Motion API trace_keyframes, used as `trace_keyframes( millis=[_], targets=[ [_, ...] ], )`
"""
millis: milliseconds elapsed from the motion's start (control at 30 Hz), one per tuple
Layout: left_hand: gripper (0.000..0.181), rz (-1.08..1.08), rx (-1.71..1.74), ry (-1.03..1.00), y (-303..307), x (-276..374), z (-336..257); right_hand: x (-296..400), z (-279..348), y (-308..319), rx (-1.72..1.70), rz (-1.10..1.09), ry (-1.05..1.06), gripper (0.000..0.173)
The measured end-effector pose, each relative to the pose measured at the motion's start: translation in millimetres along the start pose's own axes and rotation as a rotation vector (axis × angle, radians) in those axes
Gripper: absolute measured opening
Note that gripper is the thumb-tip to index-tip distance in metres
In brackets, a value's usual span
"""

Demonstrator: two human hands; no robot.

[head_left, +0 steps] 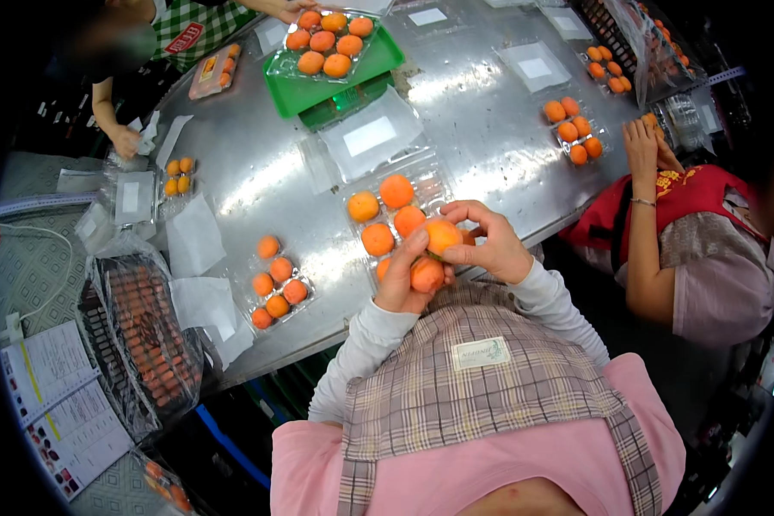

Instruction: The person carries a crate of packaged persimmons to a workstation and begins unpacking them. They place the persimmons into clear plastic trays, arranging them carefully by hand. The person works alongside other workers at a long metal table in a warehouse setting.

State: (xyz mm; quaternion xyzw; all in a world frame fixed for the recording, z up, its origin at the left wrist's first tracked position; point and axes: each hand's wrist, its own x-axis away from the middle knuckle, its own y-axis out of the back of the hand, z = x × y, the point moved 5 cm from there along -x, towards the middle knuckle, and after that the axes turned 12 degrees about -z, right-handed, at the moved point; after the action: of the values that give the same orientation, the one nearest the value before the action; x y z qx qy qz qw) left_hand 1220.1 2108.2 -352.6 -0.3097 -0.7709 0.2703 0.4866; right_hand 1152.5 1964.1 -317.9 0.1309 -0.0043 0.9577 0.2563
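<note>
My left hand (401,278) cups an orange persimmon (427,275) low in its palm and fingers. In my right hand (495,244) another persimmon (443,236) is pinched between thumb and fingers, with a bit of green on its underside. My left thumb reaches up beside that upper fruit. Both hands are over the near part of a clear plastic clamshell tray (444,182), which holds several persimmons (396,191) in its hollows. The tray's near side is partly hidden by my hands. Beyond it, the lid carries a white sheet with a white label (369,135).
Left stand a smaller fruit tray (277,305), white sheets (197,235) and a plastic-wrapped fruit crate (145,335). Ahead, a co-worker's hand (295,10) touches a filled tray (322,42) over a green tray (387,55). Right, another person's hands (645,145) work near fruit packs (574,131).
</note>
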Motion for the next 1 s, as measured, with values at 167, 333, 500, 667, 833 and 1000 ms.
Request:
trace_keyframes(
  millis=[167, 333, 500, 667, 833, 1000],
  targets=[
    [0.051, -0.031, 0.011, 0.032, 4.9, -1.0, 1.1, 1.3, -1.7, 5.2, -0.163, 0.06, -0.107, 0.06],
    [0.053, -0.047, 0.063, 0.112, 13.0, -6.1, 6.4, 2.0, 4.7, 12.8, -0.038, 0.064, -0.042, 0.065],
    [0.059, -0.007, 0.108, 0.143, 15.0, -8.7, 9.9, -3.1, 5.8, 5.1, -0.092, 0.171, -0.031, 0.065],
    [0.06, -0.013, 0.125, 0.102, 7.0, -4.9, 7.5, -9.1, -10.7, -5.5, -0.027, 0.182, -0.027, 0.057],
    [0.063, 0.024, 0.173, 0.168, 12.4, -4.4, 10.6, -10.0, -6.2, -11.3, -0.013, 0.163, 0.028, 0.054],
    [0.051, 0.024, 0.35, -0.044, 55.8, 21.6, -18.5, -16.5, -0.6, -18.2, -0.099, 0.127, -0.053, 0.059]
  ],
)
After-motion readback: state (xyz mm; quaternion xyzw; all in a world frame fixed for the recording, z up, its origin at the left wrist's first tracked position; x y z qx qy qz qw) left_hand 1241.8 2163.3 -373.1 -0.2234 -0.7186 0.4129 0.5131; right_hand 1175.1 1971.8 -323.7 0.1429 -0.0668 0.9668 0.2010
